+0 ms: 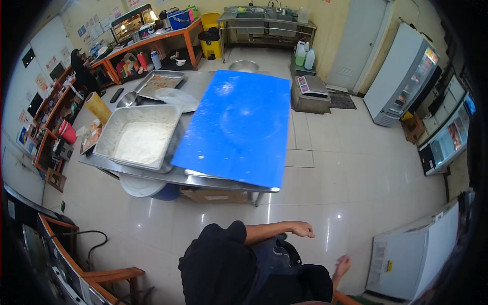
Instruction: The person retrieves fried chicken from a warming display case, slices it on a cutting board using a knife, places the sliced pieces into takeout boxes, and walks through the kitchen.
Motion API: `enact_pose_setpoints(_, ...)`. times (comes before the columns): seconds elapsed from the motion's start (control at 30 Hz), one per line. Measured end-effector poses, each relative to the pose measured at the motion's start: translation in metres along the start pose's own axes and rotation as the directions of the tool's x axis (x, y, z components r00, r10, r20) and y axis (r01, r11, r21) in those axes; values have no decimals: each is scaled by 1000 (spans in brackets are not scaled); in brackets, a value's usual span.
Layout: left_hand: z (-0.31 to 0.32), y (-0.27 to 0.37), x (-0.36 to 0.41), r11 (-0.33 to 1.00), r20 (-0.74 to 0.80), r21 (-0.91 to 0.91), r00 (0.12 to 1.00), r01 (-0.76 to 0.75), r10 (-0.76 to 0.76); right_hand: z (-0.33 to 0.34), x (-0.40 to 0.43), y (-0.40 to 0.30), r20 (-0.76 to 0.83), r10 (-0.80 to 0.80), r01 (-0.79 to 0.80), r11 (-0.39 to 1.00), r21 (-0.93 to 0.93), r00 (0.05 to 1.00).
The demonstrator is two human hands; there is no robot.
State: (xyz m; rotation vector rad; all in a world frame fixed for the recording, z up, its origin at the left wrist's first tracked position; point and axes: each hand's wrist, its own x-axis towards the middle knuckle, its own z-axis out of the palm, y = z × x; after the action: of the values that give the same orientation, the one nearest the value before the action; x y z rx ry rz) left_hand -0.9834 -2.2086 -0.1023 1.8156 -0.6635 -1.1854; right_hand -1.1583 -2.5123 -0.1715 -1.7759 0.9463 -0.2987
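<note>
My left hand [303,229] hangs over the tiled floor on a bare forearm, its fingers curled with nothing visible in them. My right hand [343,263] is lower and farther right, small and blurred; its finger position is unclear. Neither hand touches the steel table [133,167]. A large blue board [244,129] lies across the table's right part, with whitish specks on it. To its left stands a deep metal pan [145,139] with white powder, probably flour. Behind that are a plastic bag [177,98], a metal bowl [127,99] and a shallow tray [160,83] with brownish residue.
A scale [312,85] sits on a low block beyond the board. Steel sinks [263,24] stand at the back wall, a glass-door fridge [404,76] and white chest freezer [411,255] at right. An orange wooden frame [114,274] is lower left. Another person [80,70] stands far left.
</note>
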Motion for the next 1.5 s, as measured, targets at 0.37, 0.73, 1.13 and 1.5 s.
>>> enact_pose_setpoints(0.37,-61,125,291,985,-66,40,983,-168,170,-86,154,186,177,583,-451,757,-473,793)
enact_pose_setpoints(0.73,-61,37,384,678,-310,65,661,732,-683,-194,577,105,224,321,-226,902,-367,920)
enact_pose_setpoints(1.13,-170,144,815,772,-258,247,807,586,-531,-263,936,-39,281,-208,333,776,-536,937)
enact_pose_setpoints(1.5,-171,593,1363,719,94,687,994,-105,56,-282,782,130,-12,921,-919,387,-77,389)
